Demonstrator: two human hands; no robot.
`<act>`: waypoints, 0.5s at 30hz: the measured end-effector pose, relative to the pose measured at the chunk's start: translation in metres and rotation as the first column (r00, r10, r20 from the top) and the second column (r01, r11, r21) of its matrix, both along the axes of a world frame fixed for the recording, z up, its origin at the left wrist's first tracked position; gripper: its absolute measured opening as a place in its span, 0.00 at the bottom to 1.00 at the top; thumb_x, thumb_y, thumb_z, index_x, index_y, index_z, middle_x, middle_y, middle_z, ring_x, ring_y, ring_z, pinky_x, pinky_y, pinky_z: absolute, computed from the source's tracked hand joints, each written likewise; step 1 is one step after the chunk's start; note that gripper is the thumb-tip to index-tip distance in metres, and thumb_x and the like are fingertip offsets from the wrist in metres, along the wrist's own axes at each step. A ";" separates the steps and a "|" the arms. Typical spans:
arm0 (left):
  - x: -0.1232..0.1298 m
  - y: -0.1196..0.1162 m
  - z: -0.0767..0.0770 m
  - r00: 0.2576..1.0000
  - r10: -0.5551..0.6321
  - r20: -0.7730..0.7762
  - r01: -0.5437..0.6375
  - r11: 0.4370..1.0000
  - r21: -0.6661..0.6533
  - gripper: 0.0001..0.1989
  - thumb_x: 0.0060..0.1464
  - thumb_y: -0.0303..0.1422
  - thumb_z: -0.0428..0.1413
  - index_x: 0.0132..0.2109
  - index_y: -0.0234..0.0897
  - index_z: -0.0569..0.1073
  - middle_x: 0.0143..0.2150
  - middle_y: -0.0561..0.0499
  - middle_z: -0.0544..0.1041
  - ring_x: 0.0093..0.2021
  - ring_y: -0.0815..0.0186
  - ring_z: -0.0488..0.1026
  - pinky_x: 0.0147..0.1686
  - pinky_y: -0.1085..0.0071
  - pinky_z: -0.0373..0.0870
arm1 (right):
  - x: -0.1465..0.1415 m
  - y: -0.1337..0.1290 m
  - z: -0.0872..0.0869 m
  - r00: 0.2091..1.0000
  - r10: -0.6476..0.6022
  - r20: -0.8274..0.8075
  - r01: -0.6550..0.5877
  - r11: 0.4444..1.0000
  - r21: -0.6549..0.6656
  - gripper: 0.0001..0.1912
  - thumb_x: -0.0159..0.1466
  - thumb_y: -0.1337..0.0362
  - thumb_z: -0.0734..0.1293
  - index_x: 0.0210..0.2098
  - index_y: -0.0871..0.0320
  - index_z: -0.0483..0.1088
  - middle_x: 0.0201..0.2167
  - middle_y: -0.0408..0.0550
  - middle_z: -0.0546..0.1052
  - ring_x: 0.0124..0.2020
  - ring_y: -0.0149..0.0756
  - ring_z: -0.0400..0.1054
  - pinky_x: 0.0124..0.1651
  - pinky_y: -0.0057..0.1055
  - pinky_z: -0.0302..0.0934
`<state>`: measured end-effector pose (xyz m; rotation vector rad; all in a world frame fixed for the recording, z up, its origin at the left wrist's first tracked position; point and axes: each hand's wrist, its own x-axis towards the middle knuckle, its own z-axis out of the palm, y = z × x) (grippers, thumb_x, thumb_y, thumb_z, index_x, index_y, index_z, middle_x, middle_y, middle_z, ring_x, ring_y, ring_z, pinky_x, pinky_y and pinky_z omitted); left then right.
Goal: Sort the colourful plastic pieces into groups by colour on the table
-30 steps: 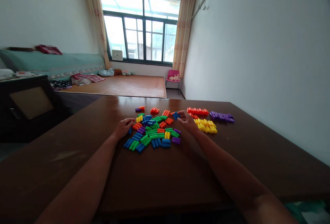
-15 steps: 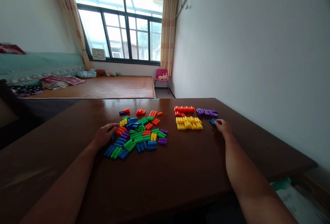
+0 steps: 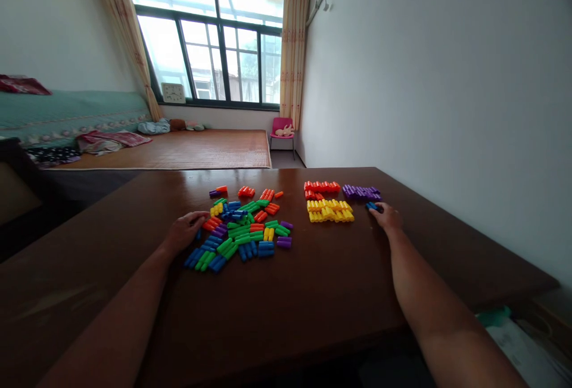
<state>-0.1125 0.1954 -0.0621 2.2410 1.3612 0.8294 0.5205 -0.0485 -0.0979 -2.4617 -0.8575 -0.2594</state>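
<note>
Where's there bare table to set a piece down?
Bare table lies in front of the mixed pile and yellow rows; a narrow strip separates them. Crowded: the pile, beside the left hand, and the red rows behind the yellow.

Arms spread forward, left hand loosely curled, right hand in a pinch.

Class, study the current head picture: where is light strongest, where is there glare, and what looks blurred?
Head view: window mostly washed out; head view: pale glare at the far end of the table, near edge dark; head view: blue piece at the right hand looks soft-edged, whether from motion or focus unclear.
</note>
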 end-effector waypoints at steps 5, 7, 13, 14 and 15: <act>0.001 -0.004 0.004 1.000 -0.006 0.001 0.006 1.000 0.008 0.26 0.51 0.49 0.48 0.48 0.39 0.76 0.48 0.49 0.79 0.48 0.58 0.74 0.49 0.69 0.68 | -0.001 -0.001 0.000 1.000 -0.010 0.007 0.010 1.000 0.002 0.25 0.55 0.46 0.66 0.49 0.50 0.73 0.44 0.53 0.78 0.45 0.50 0.70 0.41 0.40 0.63; 0.002 -0.006 0.006 1.000 0.002 0.001 -0.002 1.000 0.007 0.26 0.51 0.49 0.47 0.48 0.38 0.76 0.48 0.48 0.79 0.48 0.58 0.74 0.49 0.68 0.68 | 0.000 -0.002 -0.001 1.000 0.014 0.006 -0.014 0.999 0.029 0.26 0.54 0.46 0.67 0.49 0.50 0.73 0.43 0.52 0.78 0.44 0.49 0.70 0.41 0.40 0.62; 0.002 -0.004 0.003 1.000 -0.008 0.022 0.008 1.000 -0.013 0.25 0.52 0.48 0.48 0.49 0.39 0.76 0.49 0.49 0.79 0.48 0.58 0.74 0.49 0.68 0.68 | 0.006 -0.002 -0.004 1.000 0.018 -0.022 -0.012 0.975 0.221 0.26 0.57 0.47 0.62 0.44 0.58 0.74 0.33 0.54 0.78 0.34 0.44 0.71 0.37 0.38 0.63; 0.002 -0.003 0.002 0.999 -0.011 0.032 0.011 1.000 -0.010 0.25 0.52 0.48 0.48 0.48 0.39 0.76 0.48 0.49 0.79 0.48 0.59 0.74 0.49 0.68 0.68 | 0.006 -0.003 -0.003 1.000 0.009 -0.018 -0.004 0.963 0.268 0.25 0.58 0.48 0.61 0.44 0.60 0.74 0.31 0.54 0.77 0.33 0.43 0.71 0.37 0.38 0.63; 0.001 -0.002 0.000 0.999 -0.014 0.048 0.014 1.000 0.001 0.25 0.52 0.48 0.48 0.48 0.39 0.76 0.48 0.49 0.79 0.48 0.59 0.74 0.49 0.68 0.69 | 0.006 -0.004 -0.003 1.000 -0.003 -0.002 0.003 0.948 0.318 0.25 0.58 0.50 0.60 0.44 0.62 0.74 0.31 0.55 0.77 0.32 0.43 0.70 0.38 0.38 0.63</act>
